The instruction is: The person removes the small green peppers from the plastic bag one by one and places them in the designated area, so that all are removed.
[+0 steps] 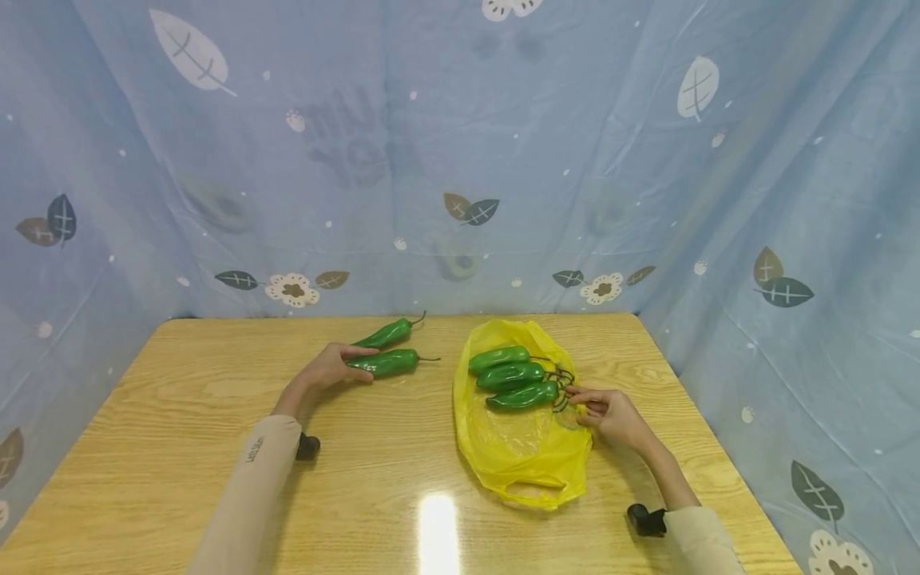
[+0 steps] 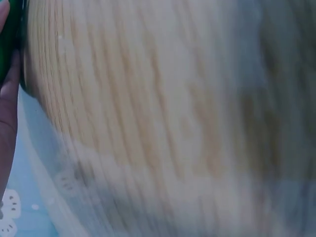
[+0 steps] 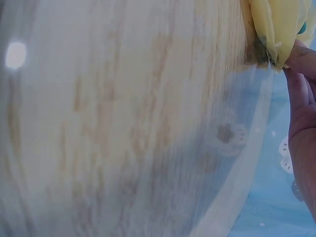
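Observation:
Left of the yellow plastic bag, my left hand [image 1: 336,366] grips the nearer of two glossy green chili peppers [image 1: 394,363], thumb on its far side and fingers on the near side. The second green pepper [image 1: 390,332] lies just behind it. In the left wrist view, only a strip of green pepper [image 2: 6,42] and part of the hand show at the left edge. My right hand [image 1: 609,411] pinches the right edge of the yellow plastic bag [image 1: 521,447], beside thin dark stems [image 1: 561,383]. Three green peppers [image 1: 512,375] lie side by side on the bag, stems toward that hand.
A light wooden table [image 1: 366,495] lies under everything. Behind and beside it hangs a blue curtain [image 1: 402,160] with leaf and flower prints. The bag's handle loop [image 1: 535,497] spreads toward the table's front. Light glares off the wood at front centre.

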Demonstrator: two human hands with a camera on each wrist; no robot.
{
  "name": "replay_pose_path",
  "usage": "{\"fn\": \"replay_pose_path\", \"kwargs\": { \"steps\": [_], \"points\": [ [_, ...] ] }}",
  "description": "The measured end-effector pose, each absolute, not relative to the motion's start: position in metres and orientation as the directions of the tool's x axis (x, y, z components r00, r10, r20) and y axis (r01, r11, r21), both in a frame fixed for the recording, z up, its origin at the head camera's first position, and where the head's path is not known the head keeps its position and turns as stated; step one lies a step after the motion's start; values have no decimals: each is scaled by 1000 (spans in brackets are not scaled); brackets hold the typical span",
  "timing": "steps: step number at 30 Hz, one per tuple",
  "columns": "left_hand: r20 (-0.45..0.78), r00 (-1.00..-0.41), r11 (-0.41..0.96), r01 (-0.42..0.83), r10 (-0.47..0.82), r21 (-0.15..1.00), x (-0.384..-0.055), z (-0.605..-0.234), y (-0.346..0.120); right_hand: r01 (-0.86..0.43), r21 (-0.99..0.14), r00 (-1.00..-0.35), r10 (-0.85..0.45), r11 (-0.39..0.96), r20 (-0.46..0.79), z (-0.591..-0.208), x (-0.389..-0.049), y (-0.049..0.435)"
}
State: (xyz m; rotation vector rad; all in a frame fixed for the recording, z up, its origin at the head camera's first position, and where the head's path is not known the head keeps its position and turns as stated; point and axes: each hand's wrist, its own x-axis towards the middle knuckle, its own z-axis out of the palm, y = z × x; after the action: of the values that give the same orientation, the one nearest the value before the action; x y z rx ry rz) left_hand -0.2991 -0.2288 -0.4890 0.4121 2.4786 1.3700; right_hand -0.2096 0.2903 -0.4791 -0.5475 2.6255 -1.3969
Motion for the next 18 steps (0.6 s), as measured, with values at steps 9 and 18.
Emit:
{"fn": "replay_pose_path", "kwargs": {
  "steps": [9,18],
  "points": [
    [-84,-909,509,151,409,847,-296,-486,-232,-255,-817,-929,-367,517,57,-478,-208,289],
    [-63,-895,480,176,441,859,-285,-478,-243,-257,-822,-926,-373,508,59,-476,-208,289]
  ]
}}
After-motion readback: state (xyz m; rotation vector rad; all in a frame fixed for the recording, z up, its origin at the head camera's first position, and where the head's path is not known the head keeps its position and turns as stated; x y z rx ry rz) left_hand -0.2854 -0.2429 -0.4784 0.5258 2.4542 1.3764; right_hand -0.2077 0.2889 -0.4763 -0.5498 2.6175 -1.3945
